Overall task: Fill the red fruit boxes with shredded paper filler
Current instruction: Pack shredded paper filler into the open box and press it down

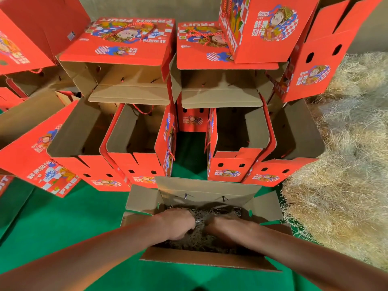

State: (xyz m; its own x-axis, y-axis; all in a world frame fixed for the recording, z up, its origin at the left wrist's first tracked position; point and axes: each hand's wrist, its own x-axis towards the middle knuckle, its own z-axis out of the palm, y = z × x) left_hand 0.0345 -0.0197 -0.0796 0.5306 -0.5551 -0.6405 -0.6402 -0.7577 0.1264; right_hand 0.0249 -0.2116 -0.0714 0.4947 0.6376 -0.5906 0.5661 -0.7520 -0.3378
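Both hands reach down into the nearest open box (210,260), which sits close in front of the person so the filler can be pressed in from above; the left hand (178,223) curls its fingers round a clump of shredded paper (201,238), and the right hand (226,227) lies on the filler, its grasp hidden from view; the loose filler heap (340,175) sits just to the right, within easy reach; the empty red boxes (134,141) stand open behind on the green floor covering (63,217), seemingly awaiting their turn.
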